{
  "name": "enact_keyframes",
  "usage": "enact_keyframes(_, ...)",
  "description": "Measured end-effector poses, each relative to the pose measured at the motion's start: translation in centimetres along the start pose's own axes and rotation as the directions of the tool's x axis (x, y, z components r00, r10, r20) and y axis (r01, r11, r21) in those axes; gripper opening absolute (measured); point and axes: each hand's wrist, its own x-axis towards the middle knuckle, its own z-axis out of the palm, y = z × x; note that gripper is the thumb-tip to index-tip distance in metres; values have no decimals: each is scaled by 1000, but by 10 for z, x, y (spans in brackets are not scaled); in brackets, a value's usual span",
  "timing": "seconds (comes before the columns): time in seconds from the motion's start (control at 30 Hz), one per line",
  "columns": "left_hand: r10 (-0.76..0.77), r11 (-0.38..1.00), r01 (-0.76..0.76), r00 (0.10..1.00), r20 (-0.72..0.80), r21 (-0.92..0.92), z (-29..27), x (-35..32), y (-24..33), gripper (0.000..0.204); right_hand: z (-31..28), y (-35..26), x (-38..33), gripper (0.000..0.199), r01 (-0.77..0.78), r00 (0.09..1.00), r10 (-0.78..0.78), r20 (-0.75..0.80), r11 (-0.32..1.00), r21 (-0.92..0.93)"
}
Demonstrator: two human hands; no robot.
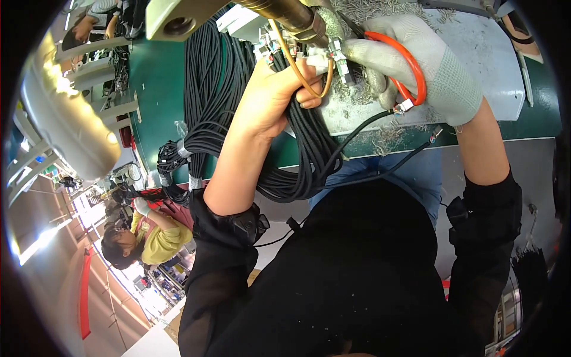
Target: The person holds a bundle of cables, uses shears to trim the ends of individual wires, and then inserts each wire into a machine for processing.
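Note:
My left hand (276, 89) is bare at the back, with white coverings on some fingertips, and it is closed around a bundle of black cables (312, 140). Small metal-and-white connectors (264, 47) show at the cable ends beside its thumb. My right hand (410, 56), in a pale knit glove, is closed with a thick red loop (417, 68) curving round its fingers; what the loop belongs to is hidden. Between the two hands, a small connector (339, 59) sits under a metal machine head (306, 27), near the gloved fingertips. A brown looped tube (326, 89) hangs in front of my left fingers.
Many black cables (205, 77) lie across the green table (157, 77) at the left, some tied in coils. Small grey scraps (386, 134) litter the white plate (476, 65). Two loose cable ends hang over the near edge. A person in yellow (160, 244) works at the lower left.

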Motion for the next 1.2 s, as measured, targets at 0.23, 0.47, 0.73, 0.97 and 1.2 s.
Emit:
enact_keyframes(0.23, 92, 979, -75, 992, -83, 188, 8, 2, 7, 15, -8, -17, 12, 39, -89, 995, 97, 36, 980, -177)
enact_keyframes(0.47, 167, 887, -106, 981, -99, 450, 12, 3, 15, 16, -8, -10, 16, 39, 25, 997, -11, 71, 981, -195)
enact_keyframes(0.73, 202, 874, -121, 972, -124, 470, 8, 3, 8, 29, 2, 28, 22, 24, 393, 919, -394, -6, 918, -44)
enact_keyframes(0.97, 256, 802, -96, 947, -195, 589, -1, -1, 2, 37, 1, 12, 17, 24, 149, 988, -150, 32, 989, 7)
enact_keyframes(1.2, 190, 784, -17, 958, -215, 621, 5, -1, 10, 35, 4, 17, 19, 25, 190, 982, -190, -6, 982, 10)
